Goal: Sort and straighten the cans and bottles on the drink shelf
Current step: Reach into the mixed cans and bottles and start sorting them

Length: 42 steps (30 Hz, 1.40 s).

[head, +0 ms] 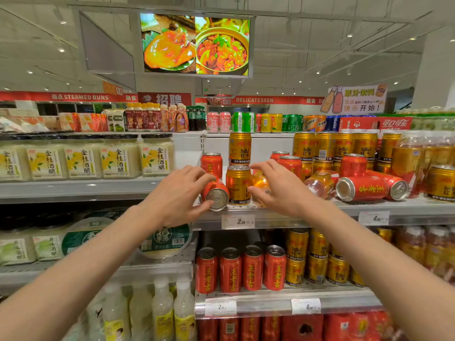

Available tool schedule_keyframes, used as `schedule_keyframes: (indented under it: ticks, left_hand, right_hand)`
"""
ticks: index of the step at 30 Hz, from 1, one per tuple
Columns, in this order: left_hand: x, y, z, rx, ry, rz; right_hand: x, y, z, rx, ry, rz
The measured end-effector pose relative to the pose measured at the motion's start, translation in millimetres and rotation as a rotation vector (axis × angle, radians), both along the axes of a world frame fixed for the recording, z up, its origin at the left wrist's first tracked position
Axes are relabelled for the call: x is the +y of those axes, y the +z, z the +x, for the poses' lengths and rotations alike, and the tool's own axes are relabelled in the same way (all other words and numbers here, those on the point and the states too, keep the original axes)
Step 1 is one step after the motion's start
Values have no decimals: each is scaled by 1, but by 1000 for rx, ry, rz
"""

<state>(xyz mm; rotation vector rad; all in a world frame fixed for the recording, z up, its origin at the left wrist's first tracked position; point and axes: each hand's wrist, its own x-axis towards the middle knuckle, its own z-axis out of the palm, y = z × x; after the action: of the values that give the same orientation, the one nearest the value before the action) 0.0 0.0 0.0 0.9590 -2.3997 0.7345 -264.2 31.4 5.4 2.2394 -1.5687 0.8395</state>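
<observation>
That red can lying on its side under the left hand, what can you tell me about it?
The red can lies tipped over at the front edge of the shelf, its silvery metal end facing the camera. Its body is red, mostly hidden. The left hand grips it, fingers curled over its top and thumb under its end. It sits just left of an upright gold can; whether they touch is unclear.

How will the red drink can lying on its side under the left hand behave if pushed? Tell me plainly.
The red drink can lying on its side would probably roll, its round wall resting on the metal shelf. It lies at the front edge, so it might drop off. The left hand, curled round it, likely checks that.
</observation>
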Motion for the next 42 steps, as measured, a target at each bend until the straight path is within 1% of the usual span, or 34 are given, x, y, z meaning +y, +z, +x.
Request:
schedule_keyframes:
  ticks: [2, 6, 8, 11, 18, 21, 25, 30, 34, 38, 42]
  left_hand:
    - [-5, 1, -1, -84, 1, -14]
    - [-12, -1, -5, -158, 1, -64]
    - [-16, -1, -6, -181, 22, -98]
    - [-19, -3, -9, -188, 32, -122]
    - [-21, -8, -7, -115, -14, -134]
    - [-20, 0, -5, -11, -19, -119]
    - [-22, 18, -8, 235, 49, 54]
    - [-33, 26, -19, 331, 133, 218]
    - [-48, 28, -23, 331, 221, 286]
    - [-50, 25, -29, 279, 269, 259]
    - [-50, 23, -30, 293, 281, 226]
  right_hand:
    - [-7, 7, 3, 88, -16, 27]
    - [-18, 14, 7, 194, -14, 102]
    - [-20, 16, 8, 194, -8, 121]
    - [-25, 15, 7, 115, 15, 135]
    - [-32, 10, 4, -7, 43, 123]
    - [-34, 10, 4, -46, 59, 125]
    - [-34, 7, 3, -77, 73, 119]
    - [-33, 7, 2, -88, 85, 119]
    - [-33, 6, 2, -91, 88, 127]
    - [-34, 4, 2, -115, 97, 121]
    - [-35, 1, 2, -124, 107, 104]
